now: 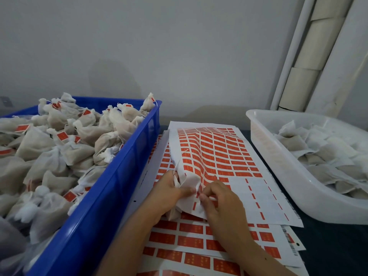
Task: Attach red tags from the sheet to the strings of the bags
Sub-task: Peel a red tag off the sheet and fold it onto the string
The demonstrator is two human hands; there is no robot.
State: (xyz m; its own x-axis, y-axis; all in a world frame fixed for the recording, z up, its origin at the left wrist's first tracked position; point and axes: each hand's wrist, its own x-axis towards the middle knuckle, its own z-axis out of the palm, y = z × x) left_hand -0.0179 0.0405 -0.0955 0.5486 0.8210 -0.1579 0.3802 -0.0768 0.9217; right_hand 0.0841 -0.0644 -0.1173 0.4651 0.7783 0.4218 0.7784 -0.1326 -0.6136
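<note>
A sheet of red tags (221, 154) lies in front of me on top of more tag sheets (191, 244); its near right part is peeled bare. My left hand (169, 193) grips a white cloth bag (189, 182) lying on the sheet, and the bag's thin white string (180, 159) runs up from it. My right hand (221, 198) pinches at the sheet's near edge right beside the bag; what sits between its fingertips is too small to tell.
A blue crate (119, 176) on the left is heaped with tagged bags (61, 142). A white tub (278, 162) on the right holds untagged bags (326, 154). A grey wall stands behind, with white pipes (310, 54) at the right.
</note>
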